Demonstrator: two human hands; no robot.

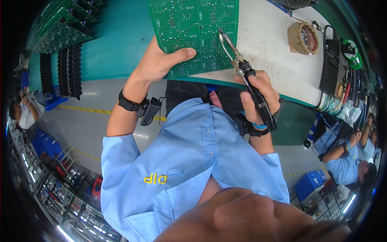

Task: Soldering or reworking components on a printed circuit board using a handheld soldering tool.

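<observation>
A green printed circuit board panel [177,36], dotted with solder joints, is held by its left edge in my left hand [163,60]. The thumb presses on its upper face, and the other fingers are hidden beneath it. My right hand [262,94] is wrapped round a black-handled soldering iron [252,84] with a thin metal feed tube beside its shaft. The iron's tip is over the right part of the board, at or just above its surface; I cannot tell if they touch.
Several boards [60,34] stand in black slotted racks [69,72] at the left. On the right of the bench [274,52] are a brown round container [303,38], a dark tool holder [330,60] and a green wire spool [352,54]. A co-worker [344,157] sits at the right.
</observation>
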